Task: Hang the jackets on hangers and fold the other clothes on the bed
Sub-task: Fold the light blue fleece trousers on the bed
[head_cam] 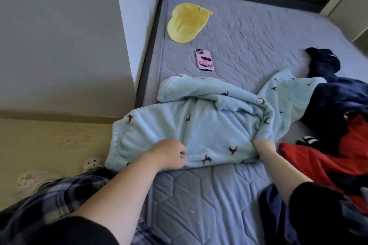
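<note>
Both hands, left hand (171,151) and right hand (263,146), pinch the near edge of our light blue fleece garment (199,125) mid-fold on the bed (249,36); next, we judge, doubling it over.

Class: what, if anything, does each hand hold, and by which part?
The light blue fleece garment: left hand grips its near edge, right hand its bunched near right corner.

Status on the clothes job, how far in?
Early. Done: no folded pile or hung jacket in view. In hand: left hand and right hand grip the light blue fleece at its near edge. Left: the navy garment and red garment lie crumpled at the right; no hangers visible.
</note>
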A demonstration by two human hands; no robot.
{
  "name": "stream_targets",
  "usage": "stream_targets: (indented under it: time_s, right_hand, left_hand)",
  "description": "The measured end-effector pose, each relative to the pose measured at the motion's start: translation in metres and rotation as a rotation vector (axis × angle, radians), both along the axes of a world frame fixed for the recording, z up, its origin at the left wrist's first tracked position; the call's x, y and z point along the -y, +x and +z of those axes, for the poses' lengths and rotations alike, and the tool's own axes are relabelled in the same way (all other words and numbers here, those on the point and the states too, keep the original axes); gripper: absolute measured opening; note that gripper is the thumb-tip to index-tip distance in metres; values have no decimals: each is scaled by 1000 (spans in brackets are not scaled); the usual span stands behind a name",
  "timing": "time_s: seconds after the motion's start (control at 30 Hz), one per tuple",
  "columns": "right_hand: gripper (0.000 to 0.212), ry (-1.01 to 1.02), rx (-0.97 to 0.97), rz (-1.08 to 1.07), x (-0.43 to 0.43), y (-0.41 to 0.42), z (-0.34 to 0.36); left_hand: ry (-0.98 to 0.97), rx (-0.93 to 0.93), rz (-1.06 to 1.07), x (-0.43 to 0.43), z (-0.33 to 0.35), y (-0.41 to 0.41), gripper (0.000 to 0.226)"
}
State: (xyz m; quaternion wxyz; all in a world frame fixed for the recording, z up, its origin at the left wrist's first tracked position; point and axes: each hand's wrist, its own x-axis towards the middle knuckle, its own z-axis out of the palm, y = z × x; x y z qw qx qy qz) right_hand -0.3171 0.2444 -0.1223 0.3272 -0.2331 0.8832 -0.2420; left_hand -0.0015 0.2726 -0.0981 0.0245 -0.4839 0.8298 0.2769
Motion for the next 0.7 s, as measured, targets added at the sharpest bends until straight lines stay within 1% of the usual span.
stream_targets:
  time_s: [0.07, 0.13, 0.17, 0.23, 0.27, 0.3, 0.33, 0.4, 0.47, 0.53, 0.57, 0.63, 0.7]
  right_hand:
    - [58, -3, -226, 169, 0, 3, 8]
    - [71, -84, -438, 270, 7, 15, 19]
    - [78, -142, -544, 329, 11, 23, 25]
    - [86, -302, -656, 436, 21, 45, 40]
    - [85, -380, -689, 488, 28, 56, 49]
    - [82, -451, -716, 559, 36, 68, 57]
    - [76, -507, -742, 651, 46, 82, 65]
    - [61, -560, -758, 838, 68, 107, 71]
    - [54, -480, -674, 937, 88, 126, 71]
    - [58, -289, -607, 950, 103, 137, 70]
    - [57, -167, -614, 952, 109, 140, 70]
    - [41, -2, -683, 995, 115, 142, 73]
    - [18, -6, -647, 1015, 122, 136, 80]
  left_hand:
    - [67, -100, 96, 1, -3, 1, 43]
    - [60, -168, 197, 2, -6, 3, 44]
    - [-2, -176, 214, 3, -8, 4, 39]
    - [-177, -186, 227, 5, -9, 4, 19]
    - [-264, -179, 222, 6, -10, 4, 18]
    - [-324, -152, 214, 8, -13, 3, 32]
    - [-345, -99, 201, 10, -15, 2, 48]
    - [-331, 57, 162, 11, -21, 0, 76]
    - [-321, 164, 122, 12, -28, -1, 87]
    - [-351, 182, 112, 13, -32, -2, 88]
    - [-376, 177, 112, 14, -32, -3, 85]
    - [-427, 168, 107, 14, -33, -6, 79]
    - [-455, 160, 91, 16, -32, -11, 76]
